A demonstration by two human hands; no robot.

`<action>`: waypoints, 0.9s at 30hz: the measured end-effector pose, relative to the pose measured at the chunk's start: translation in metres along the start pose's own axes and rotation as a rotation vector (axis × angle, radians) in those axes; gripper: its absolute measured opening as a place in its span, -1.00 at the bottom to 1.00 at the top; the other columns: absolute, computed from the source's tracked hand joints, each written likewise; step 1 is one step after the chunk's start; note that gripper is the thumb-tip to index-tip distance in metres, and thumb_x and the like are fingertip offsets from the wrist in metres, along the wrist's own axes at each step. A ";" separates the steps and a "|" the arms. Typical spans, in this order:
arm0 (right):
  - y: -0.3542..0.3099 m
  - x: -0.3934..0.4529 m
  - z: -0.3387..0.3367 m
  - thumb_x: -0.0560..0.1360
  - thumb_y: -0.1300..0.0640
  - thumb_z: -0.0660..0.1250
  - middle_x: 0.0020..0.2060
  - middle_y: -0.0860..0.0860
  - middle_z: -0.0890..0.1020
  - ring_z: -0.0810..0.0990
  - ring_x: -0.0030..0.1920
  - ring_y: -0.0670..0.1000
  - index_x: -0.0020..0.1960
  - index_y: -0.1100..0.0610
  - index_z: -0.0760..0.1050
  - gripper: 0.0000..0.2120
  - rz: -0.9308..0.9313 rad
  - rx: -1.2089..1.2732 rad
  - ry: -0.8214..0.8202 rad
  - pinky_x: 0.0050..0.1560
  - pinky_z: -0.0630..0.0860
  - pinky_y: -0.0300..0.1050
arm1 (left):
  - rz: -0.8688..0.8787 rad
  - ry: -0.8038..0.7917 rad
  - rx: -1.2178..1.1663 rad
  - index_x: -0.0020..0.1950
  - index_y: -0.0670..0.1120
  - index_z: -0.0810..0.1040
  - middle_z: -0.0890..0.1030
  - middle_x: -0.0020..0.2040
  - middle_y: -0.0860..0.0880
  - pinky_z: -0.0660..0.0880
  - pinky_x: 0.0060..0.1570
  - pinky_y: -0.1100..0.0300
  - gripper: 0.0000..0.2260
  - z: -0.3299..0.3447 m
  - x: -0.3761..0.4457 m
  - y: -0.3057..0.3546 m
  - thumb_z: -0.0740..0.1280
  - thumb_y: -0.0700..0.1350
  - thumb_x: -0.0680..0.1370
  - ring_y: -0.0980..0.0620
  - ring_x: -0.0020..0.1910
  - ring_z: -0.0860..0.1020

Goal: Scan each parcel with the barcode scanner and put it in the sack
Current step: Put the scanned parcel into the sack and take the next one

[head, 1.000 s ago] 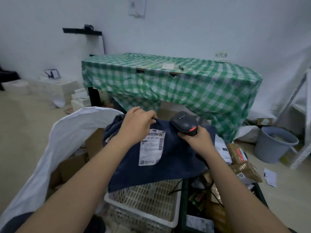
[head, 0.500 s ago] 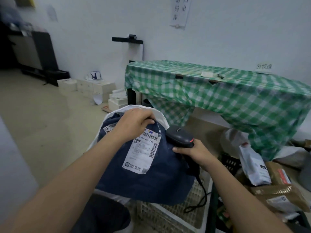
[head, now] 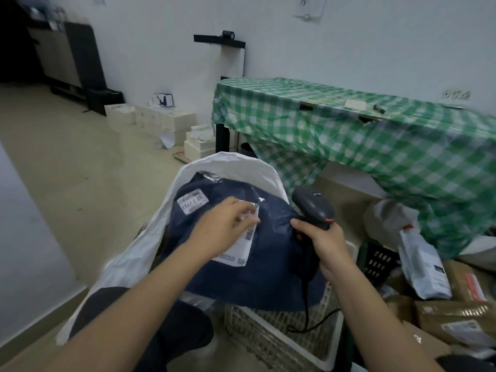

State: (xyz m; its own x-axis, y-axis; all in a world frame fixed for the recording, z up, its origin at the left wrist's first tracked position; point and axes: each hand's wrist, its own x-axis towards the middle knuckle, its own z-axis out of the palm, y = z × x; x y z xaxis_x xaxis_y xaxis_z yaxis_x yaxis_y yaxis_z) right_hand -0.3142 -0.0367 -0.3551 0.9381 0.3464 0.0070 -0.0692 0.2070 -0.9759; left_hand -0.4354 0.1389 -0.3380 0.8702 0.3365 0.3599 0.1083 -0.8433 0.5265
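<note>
Navy parcel (head: 241, 264) now sits over the white sack (head: 150, 237) mouth, no longer at the scanner: scan looks done. Our left hand (head: 222, 226) has released its grip, fingers loose on the label; right hand (head: 324, 237) grip stays clenched round the barcode scanner (head: 312, 205).

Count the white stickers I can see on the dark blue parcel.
2. A small label sits near the dark blue parcel's far left corner; a larger shipping label lies mid-parcel, partly under the left hand. More may be hidden underneath.
</note>
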 end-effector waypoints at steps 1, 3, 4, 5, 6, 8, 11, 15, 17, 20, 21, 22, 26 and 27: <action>0.000 0.001 0.002 0.34 0.38 0.50 -0.38 0.03 0.65 0.60 -0.38 -0.04 -0.04 0.26 0.58 -0.77 0.020 0.037 -0.016 -0.37 0.53 -0.23 | -0.024 -0.080 -0.035 0.34 0.04 0.48 0.47 0.29 0.06 0.42 0.24 0.07 -0.57 0.006 -0.005 0.005 0.32 0.16 0.52 0.06 0.24 0.47; 0.000 0.000 0.006 0.35 0.39 0.47 -0.37 0.01 0.66 0.61 -0.38 -0.06 -0.02 0.27 0.58 -0.77 0.046 0.075 -0.083 -0.35 0.54 -0.23 | -0.044 -0.192 -0.070 0.50 0.00 0.30 0.30 0.46 0.08 0.20 0.41 0.20 -0.34 0.018 -0.011 0.009 0.37 0.21 0.47 0.10 0.43 0.27; 0.001 -0.001 0.008 0.34 0.39 0.47 -0.35 0.02 0.67 0.61 -0.36 -0.06 0.00 0.27 0.58 -0.76 0.047 0.078 -0.114 -0.33 0.54 -0.22 | -0.024 -0.210 -0.082 0.52 -0.03 0.23 0.25 0.50 0.08 0.11 0.41 0.30 -0.26 0.024 -0.013 0.010 0.40 0.20 0.44 0.12 0.47 0.20; 0.002 -0.002 0.009 0.32 0.37 0.48 -0.32 0.03 0.67 0.62 -0.33 -0.04 0.02 0.27 0.58 -0.72 0.044 0.082 -0.143 -0.31 0.55 -0.21 | 0.006 -0.209 -0.105 0.53 -0.06 0.21 0.25 0.49 0.09 0.07 0.37 0.40 -0.22 0.030 -0.015 0.011 0.43 0.18 0.43 0.17 0.46 0.18; 0.003 -0.004 0.010 0.30 0.35 0.49 -0.27 0.05 0.69 0.63 -0.29 -0.03 0.05 0.26 0.58 -0.68 0.039 0.082 -0.176 -0.27 0.56 -0.20 | 0.023 -0.187 -0.140 0.51 -0.09 0.25 0.30 0.44 0.10 0.07 0.30 0.49 -0.25 0.035 -0.016 0.011 0.46 0.13 0.42 0.23 0.41 0.21; 0.002 -0.008 0.011 0.28 0.32 0.50 -0.20 0.08 0.69 0.65 -0.23 -0.01 0.07 0.25 0.58 -0.65 0.033 0.068 -0.238 -0.23 0.57 -0.17 | 0.017 -0.124 -0.226 0.39 -0.05 0.44 0.49 0.30 0.11 0.27 0.19 0.48 -0.45 0.042 -0.015 0.010 0.47 0.05 0.45 0.22 0.28 0.41; -0.003 -0.012 0.012 0.36 0.37 0.46 -0.29 0.05 0.66 0.60 -0.33 -0.04 -0.02 0.24 0.57 -0.78 0.002 0.013 -0.283 -0.28 0.54 -0.19 | -0.042 -0.054 -0.194 0.03 0.07 0.61 0.67 -0.05 0.10 0.53 0.00 0.04 -0.71 0.046 -0.016 0.004 0.32 0.21 0.45 0.10 -0.02 0.61; -0.010 -0.010 0.005 0.42 0.38 0.42 -0.29 0.04 0.69 0.61 -0.31 -0.05 -0.10 0.23 0.62 -0.89 -0.027 0.013 -0.221 -0.26 0.53 -0.23 | -0.073 0.019 -0.063 -0.09 -0.05 0.60 0.64 -0.21 0.01 0.51 -0.17 -0.05 -0.74 0.040 -0.017 0.000 0.26 0.11 0.53 0.00 -0.16 0.59; -0.014 -0.006 -0.003 0.41 0.38 0.43 -0.23 0.02 0.71 0.63 -0.25 -0.04 -0.07 0.22 0.63 -0.86 -0.029 0.022 -0.171 -0.19 0.56 -0.21 | -0.089 0.059 -0.023 -0.08 -0.10 0.59 0.65 -0.18 -0.02 0.49 -0.15 -0.04 -0.82 0.030 -0.015 -0.003 0.28 -0.02 0.58 -0.05 -0.12 0.58; -0.016 0.000 -0.014 0.41 0.36 0.43 -0.23 -0.05 0.72 0.66 -0.23 -0.07 -0.08 0.14 0.62 -0.84 -0.024 -0.045 -0.123 -0.19 0.53 -0.19 | -0.133 0.051 0.094 0.00 -0.08 0.58 0.65 -0.04 -0.02 0.48 -0.11 0.01 -0.85 0.009 -0.008 -0.015 0.25 -0.07 0.59 -0.08 0.01 0.56; -0.015 0.002 -0.015 0.41 0.35 0.44 -0.23 -0.06 0.72 0.66 -0.21 -0.05 -0.09 0.12 0.61 -0.83 -0.015 -0.054 -0.106 -0.18 0.52 -0.16 | -0.144 0.041 0.125 0.01 -0.08 0.57 0.65 0.00 -0.02 0.45 -0.13 0.04 -0.86 0.003 -0.004 -0.020 0.24 -0.08 0.60 -0.09 0.04 0.55; -0.012 0.004 -0.014 0.41 0.35 0.45 -0.24 -0.07 0.72 0.65 -0.19 -0.03 -0.10 0.11 0.61 -0.83 -0.007 -0.062 -0.082 -0.18 0.52 -0.15 | -0.155 0.026 0.153 -0.01 -0.08 0.55 0.64 0.02 -0.03 0.42 -0.15 0.07 -0.88 -0.002 0.000 -0.025 0.24 -0.10 0.60 -0.10 0.06 0.54; 0.010 0.014 -0.002 0.39 0.31 0.49 -0.25 0.00 0.66 0.58 -0.25 -0.03 -0.09 0.14 0.60 -0.84 0.031 -0.126 0.004 -0.25 0.53 -0.16 | -0.151 -0.043 0.315 0.01 -0.08 0.55 0.61 0.04 -0.07 0.48 -0.07 0.02 -0.88 -0.015 0.018 -0.038 0.24 -0.09 0.59 -0.14 0.07 0.54; 0.016 0.019 0.003 0.39 0.29 0.50 -0.26 0.03 0.63 0.56 -0.28 -0.02 -0.11 0.12 0.58 -0.84 0.039 -0.132 0.018 -0.23 0.52 -0.14 | -0.144 -0.060 0.364 0.01 -0.08 0.54 0.61 0.03 -0.07 0.47 -0.09 0.03 -0.88 -0.017 0.025 -0.041 0.23 -0.08 0.60 -0.15 0.06 0.54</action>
State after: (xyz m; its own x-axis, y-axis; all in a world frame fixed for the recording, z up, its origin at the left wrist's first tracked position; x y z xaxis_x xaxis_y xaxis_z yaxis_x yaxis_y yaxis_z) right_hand -0.2990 -0.0242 -0.3697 0.9416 0.3350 -0.0343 -0.0617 0.0714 -0.9955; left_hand -0.4265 0.1892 -0.3380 0.8590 0.4463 0.2509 0.3854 -0.8862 0.2572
